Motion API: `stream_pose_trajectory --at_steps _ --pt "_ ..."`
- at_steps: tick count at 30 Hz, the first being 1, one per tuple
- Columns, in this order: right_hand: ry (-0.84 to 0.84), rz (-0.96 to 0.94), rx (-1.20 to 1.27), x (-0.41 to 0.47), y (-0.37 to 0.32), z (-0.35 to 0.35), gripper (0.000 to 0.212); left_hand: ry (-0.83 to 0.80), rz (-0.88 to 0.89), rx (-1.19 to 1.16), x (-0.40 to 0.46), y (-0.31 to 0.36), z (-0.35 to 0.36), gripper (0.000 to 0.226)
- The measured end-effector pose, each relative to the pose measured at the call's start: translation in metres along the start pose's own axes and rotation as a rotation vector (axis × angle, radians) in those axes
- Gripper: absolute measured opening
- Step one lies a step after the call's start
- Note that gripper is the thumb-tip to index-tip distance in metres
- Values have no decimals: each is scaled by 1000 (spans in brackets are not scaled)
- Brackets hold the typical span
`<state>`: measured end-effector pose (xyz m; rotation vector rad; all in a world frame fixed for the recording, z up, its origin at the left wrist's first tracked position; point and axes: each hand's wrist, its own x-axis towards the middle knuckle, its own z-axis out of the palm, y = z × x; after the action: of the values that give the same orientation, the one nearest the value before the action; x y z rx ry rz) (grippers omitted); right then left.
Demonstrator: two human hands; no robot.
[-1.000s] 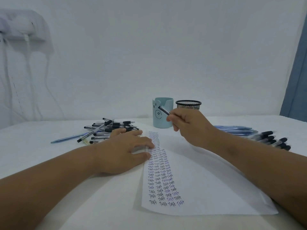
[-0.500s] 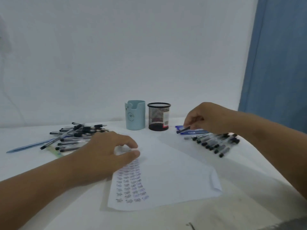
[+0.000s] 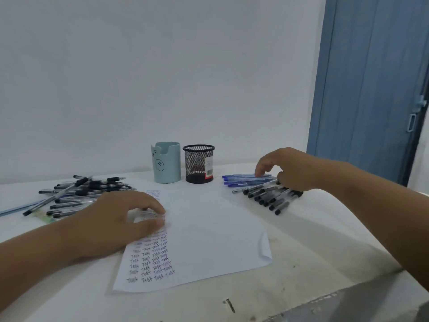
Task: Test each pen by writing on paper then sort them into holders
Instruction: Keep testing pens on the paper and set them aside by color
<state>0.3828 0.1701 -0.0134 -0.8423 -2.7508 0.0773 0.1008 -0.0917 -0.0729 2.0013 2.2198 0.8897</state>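
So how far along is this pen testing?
Many pens are tested: the paper carries columns of "Test". The left hand presses it flat; the right hand reaches the pens on the right. The blue holder and mesh holder show no pens, so sorting remains.

A matt white paper sheet (image 3: 209, 228) is seen on a scuffed, matt counter (image 3: 313, 263). One holder (image 3: 199, 164) is made of black metal mesh, the other holder (image 3: 166, 165) of smooth matt blue plastic.

2 holders (image 3: 183, 163) w/ open tops, paper (image 3: 209, 228) btwn pens.
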Motion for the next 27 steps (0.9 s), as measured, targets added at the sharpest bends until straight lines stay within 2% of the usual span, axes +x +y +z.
stream_pose_trajectory --at_steps 3,8,12,15,19,22,25,27 --pt "7 -104 53 5 -41 2 60 95 -1 -3 4 -1 -8 8" --pt "-61 -365 114 31 -123 29 41 203 -50 87 5 -26 -42 20" --pt "-135 -453 115 59 -166 50 27 231 -209 147 -6 -54 -78 25" --pt "-165 -499 73 76 -182 59 11 198 -364 204 -15 -80 -98 23" --pt "-177 -513 13 88 -190 73 15 101 -461 256 -26 -93 -112 21" --pt "-48 -523 96 87 -182 93 19 -23 -433 193 -30 -95 -119 35" --pt "-8 -508 211 82 -175 101 15 -114 -364 163 -30 -95 -116 17" --pt "1 -514 226 81 -173 102 12 -146 -338 153 -28 -94 -110 13"
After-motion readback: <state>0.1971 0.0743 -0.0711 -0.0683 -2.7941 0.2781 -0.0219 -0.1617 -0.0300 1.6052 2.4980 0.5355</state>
